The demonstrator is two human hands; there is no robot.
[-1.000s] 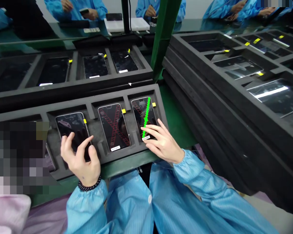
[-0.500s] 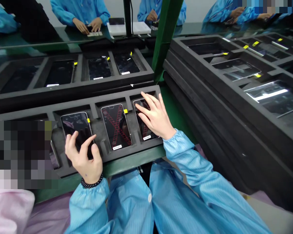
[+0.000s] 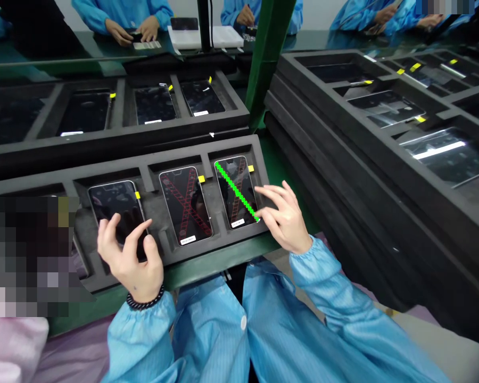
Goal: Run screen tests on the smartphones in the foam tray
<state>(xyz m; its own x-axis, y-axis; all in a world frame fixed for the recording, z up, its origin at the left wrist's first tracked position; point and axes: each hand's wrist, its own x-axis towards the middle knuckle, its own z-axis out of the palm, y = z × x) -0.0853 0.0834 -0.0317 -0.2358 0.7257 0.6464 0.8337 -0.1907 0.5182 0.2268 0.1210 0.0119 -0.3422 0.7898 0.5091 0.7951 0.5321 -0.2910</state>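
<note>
My right hand [image 3: 284, 217] is open, its index fingertip at the lower right corner of the right smartphone [image 3: 226, 199]. A thick green diagonal line crosses that screen from the upper left down to the fingertip, over a red ladder-like band. Beside it lies the middle smartphone [image 3: 187, 205], showing a red X of such bands. The left smartphone [image 3: 114, 199] has a dark screen. My left hand [image 3: 132, 255] hovers open over its lower part, fingers curved and apart; whether they touch it I cannot tell. All three lie in slots of a black foam tray [image 3: 149, 178].
Another foam tray [image 3: 239, 118] with several phones stands behind. Stacked foam trays [image 3: 287, 101] holding more phones rise on the right. A green post [image 3: 266, 58] stands between them. Co-workers in blue sleeves [image 3: 91, 13] work across the bench; a pink sleeve [image 3: 16, 351] is at lower left.
My right hand has slid from the upper left of the right phone's screen to its lower right corner. A green diagonal line now shows there. My left hand stays over the left phone.
</note>
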